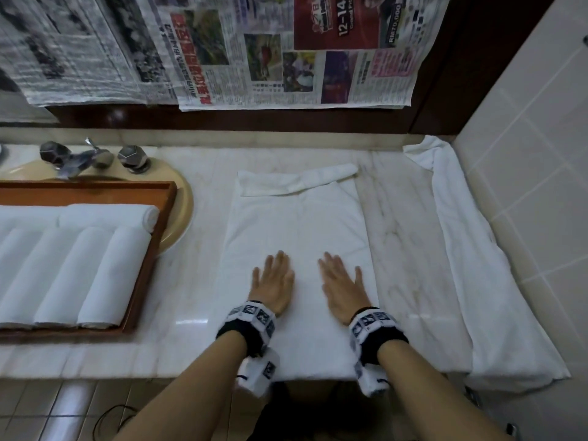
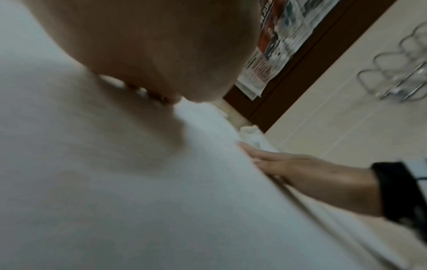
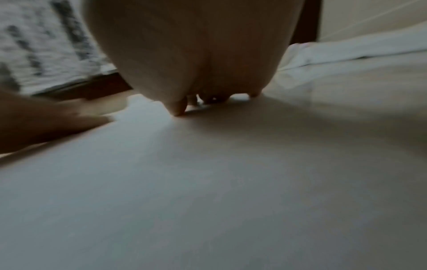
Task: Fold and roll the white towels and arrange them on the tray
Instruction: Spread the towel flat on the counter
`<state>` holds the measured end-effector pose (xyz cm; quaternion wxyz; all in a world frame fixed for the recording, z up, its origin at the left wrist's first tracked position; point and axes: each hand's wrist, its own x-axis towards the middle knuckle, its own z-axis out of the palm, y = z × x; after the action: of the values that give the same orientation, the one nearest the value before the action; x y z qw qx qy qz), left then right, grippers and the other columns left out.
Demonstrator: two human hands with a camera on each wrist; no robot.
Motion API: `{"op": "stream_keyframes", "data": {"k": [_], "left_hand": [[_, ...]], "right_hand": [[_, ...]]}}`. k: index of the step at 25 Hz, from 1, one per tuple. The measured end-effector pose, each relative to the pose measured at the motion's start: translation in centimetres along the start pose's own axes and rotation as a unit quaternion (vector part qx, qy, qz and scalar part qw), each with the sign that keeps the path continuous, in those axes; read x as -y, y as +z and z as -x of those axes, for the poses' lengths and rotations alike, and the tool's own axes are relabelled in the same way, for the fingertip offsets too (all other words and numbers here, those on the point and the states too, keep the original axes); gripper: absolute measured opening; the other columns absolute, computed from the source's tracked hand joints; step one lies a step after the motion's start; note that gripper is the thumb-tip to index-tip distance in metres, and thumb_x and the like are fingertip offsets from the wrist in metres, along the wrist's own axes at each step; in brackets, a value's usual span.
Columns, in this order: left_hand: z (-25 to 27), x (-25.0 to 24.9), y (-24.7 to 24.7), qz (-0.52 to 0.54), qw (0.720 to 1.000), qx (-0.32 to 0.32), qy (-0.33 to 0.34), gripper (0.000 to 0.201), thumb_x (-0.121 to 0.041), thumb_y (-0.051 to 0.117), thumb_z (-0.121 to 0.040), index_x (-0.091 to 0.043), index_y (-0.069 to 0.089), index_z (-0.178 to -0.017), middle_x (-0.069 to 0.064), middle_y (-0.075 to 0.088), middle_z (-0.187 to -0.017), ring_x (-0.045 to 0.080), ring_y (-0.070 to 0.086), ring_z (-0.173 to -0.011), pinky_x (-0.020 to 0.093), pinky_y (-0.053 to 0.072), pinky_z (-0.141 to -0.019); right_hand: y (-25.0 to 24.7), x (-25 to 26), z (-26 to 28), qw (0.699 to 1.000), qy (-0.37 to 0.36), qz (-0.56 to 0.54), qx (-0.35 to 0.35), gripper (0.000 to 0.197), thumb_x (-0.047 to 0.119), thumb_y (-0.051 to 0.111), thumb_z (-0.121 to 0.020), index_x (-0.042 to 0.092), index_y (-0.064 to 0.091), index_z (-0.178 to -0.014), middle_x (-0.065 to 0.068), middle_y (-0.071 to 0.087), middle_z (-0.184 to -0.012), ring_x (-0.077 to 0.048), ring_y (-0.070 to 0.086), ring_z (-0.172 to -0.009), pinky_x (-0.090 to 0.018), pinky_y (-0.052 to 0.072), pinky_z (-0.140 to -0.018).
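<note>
A white towel (image 1: 299, 224) lies flat and folded lengthwise on the marble counter, its far end turned over in a loose flap. Both my hands press flat on its near half, fingers straight: the left hand (image 1: 274, 280) left of the towel's middle, the right hand (image 1: 341, 284) just right of it. From the left wrist view the towel (image 2: 138, 201) fills the picture, with the right hand (image 2: 289, 164) lying on it. The right wrist view has the same towel (image 3: 208, 182) under the palm. At the left, a wooden tray (image 1: 149, 265) holds several rolled white towels (image 1: 73, 268).
Another white towel (image 1: 471, 249) lies strung out along the tiled wall on the right. A faucet (image 1: 82, 157) and basin rim (image 1: 184, 202) sit behind the tray. Newspaper sheets (image 1: 254, 49) hang on the back wall. The counter's front edge is under my wrists.
</note>
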<state>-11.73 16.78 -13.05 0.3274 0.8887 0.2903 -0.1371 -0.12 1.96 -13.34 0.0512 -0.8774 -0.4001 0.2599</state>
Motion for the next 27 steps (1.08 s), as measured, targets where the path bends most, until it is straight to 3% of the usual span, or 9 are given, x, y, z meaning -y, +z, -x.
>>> {"op": "stream_keyframes", "data": {"k": [3, 4, 8, 13, 17, 20, 23, 25, 27], "left_hand": [[-1.1, 2.9, -2.7, -0.014, 0.978, -0.07, -0.197, 0.062, -0.043, 0.01, -0.104, -0.014, -0.01, -0.154, 0.002, -0.024, -0.159, 0.019, -0.021, -0.147, 0.046, -0.012, -0.119], [-1.6, 1.6, -2.9, 0.01, 0.977, -0.066, -0.2, 0.063, -0.043, 0.011, -0.104, -0.012, -0.009, -0.154, 0.004, -0.024, -0.159, 0.02, -0.022, -0.147, 0.047, -0.012, -0.119], [-4.3, -3.8, -1.3, 0.014, 0.999, 0.029, 0.017, 0.057, -0.04, 0.008, -0.105, -0.018, -0.007, -0.155, -0.001, -0.02, -0.16, 0.015, -0.019, -0.147, 0.041, -0.013, -0.118], [-6.8, 1.8, -5.6, -0.031, 0.983, -0.053, -0.172, 0.062, -0.044, 0.01, -0.104, -0.013, -0.012, -0.154, 0.003, -0.025, -0.159, 0.021, -0.022, -0.146, 0.046, -0.011, -0.119], [-8.7, -0.2, -6.1, -0.052, 0.998, -0.008, 0.023, 0.058, -0.04, 0.014, -0.105, -0.018, -0.005, -0.155, -0.003, -0.018, -0.161, 0.017, -0.016, -0.148, 0.042, -0.009, -0.119], [-8.4, 0.6, -6.7, -0.064, 0.998, -0.021, 0.007, 0.058, -0.042, 0.018, -0.104, -0.016, 0.012, -0.155, -0.002, 0.0, -0.163, 0.017, -0.001, -0.15, 0.04, 0.004, -0.121], [-7.9, -0.3, -6.8, -0.09, 0.994, -0.067, -0.016, 0.051, -0.045, 0.025, -0.103, -0.014, 0.048, -0.134, 0.001, 0.039, -0.15, 0.023, 0.034, -0.137, 0.041, 0.038, -0.106], [-9.0, -1.2, -6.8, -0.105, 0.991, -0.08, -0.013, 0.05, -0.046, 0.027, -0.101, -0.013, 0.049, -0.132, 0.002, 0.04, -0.148, 0.024, 0.036, -0.133, 0.041, 0.04, -0.102], [-11.0, -1.1, -7.5, -0.121, 0.989, -0.08, -0.005, 0.053, -0.046, 0.028, -0.102, -0.012, 0.042, -0.14, 0.004, 0.03, -0.155, 0.025, 0.029, -0.14, 0.041, 0.033, -0.109]], "right_hand": [[-2.5, -3.6, -1.2, 0.974, 0.224, 0.015, -0.014, 0.062, 0.036, 0.019, -0.104, 0.013, -0.012, -0.153, 0.001, -0.025, -0.158, -0.016, -0.017, -0.147, -0.06, -0.006, -0.114], [-2.8, -2.7, -1.6, 0.975, 0.221, 0.016, -0.018, 0.062, 0.037, 0.019, -0.104, 0.011, -0.012, -0.152, -0.001, -0.023, -0.159, -0.017, -0.017, -0.147, -0.06, -0.008, -0.113], [-2.3, 1.5, -4.3, 1.0, -0.02, 0.017, 0.006, 0.059, 0.028, 0.021, -0.104, 0.019, -0.01, -0.153, 0.004, -0.021, -0.159, -0.014, -0.018, -0.146, -0.053, -0.008, -0.117], [-4.5, -2.4, -6.4, 0.98, 0.199, 0.011, -0.001, 0.065, 0.04, 0.017, -0.103, 0.012, -0.015, -0.151, -0.001, -0.028, -0.157, -0.017, -0.021, -0.146, -0.056, -0.011, -0.114], [-4.7, 0.6, -8.9, 0.999, 0.032, -0.001, -0.006, 0.06, 0.034, 0.021, -0.104, 0.018, -0.009, -0.154, 0.005, -0.024, -0.159, -0.016, -0.019, -0.146, -0.053, -0.008, -0.118], [-4.4, 0.7, -8.1, 0.999, 0.036, 0.002, -0.018, 0.057, 0.031, 0.024, -0.104, 0.019, -0.001, -0.155, 0.007, -0.014, -0.161, -0.014, -0.011, -0.148, -0.049, -0.004, -0.119], [-4.3, 1.6, -7.5, 0.995, 0.035, 0.013, -0.092, 0.052, 0.026, 0.033, -0.102, 0.017, 0.021, -0.151, 0.005, 0.013, -0.16, -0.016, 0.012, -0.146, -0.045, 0.012, -0.119], [-5.4, 2.2, -9.0, 0.993, 0.026, 0.01, -0.119, 0.049, 0.024, 0.036, -0.101, 0.016, 0.027, -0.149, 0.002, 0.022, -0.158, -0.017, 0.02, -0.144, -0.044, 0.016, -0.118], [-6.8, 2.1, -11.6, 0.995, 0.022, 0.022, -0.097, 0.049, 0.025, 0.034, -0.102, 0.016, 0.024, -0.15, 0.002, 0.015, -0.16, -0.017, 0.012, -0.147, -0.047, 0.011, -0.119]]}}
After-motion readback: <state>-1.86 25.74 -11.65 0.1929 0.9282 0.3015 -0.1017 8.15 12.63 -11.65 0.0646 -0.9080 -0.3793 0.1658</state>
